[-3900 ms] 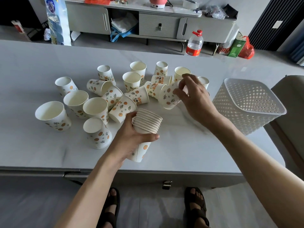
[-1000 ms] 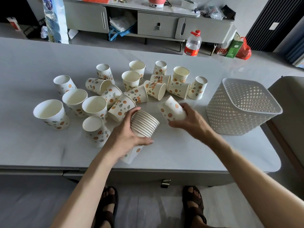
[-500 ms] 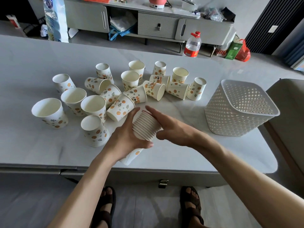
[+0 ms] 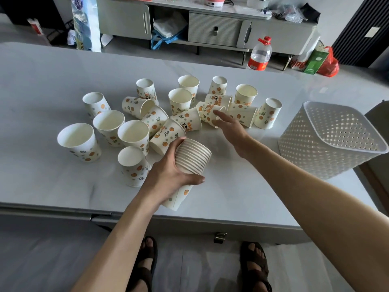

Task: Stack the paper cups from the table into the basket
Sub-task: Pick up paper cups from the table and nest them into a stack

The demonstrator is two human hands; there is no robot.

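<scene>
sandalled feet (image 4: 145,268) on the floor below the near edge of the table (image 4: 42,175); left hand (image 4: 168,175) over that edge, fingers and thumb wrapped round a nested stack (image 4: 192,158) of paper cups, tilted, mouths facing away and to the right; right hand (image 4: 229,127) stretched out beyond it, fingers straight and relaxed, holding nothing; its fingertips lie at the mouth of a tipped cup (image 4: 207,111), contact not certain; around and behind, loose cups (image 4: 134,133) crowd mid-table, some upright, some on their sides; basket (image 4: 305,148) well apart at the right end, no cups visible in it; water bottle (image 4: 260,53) on the floor past the table.

step, as judged: gathering, one cup at a time into the stack; basket comes later; next move calls for closing on the tipped cup, turning it base-first and seating it squarely, without knocking its neighbours.
</scene>
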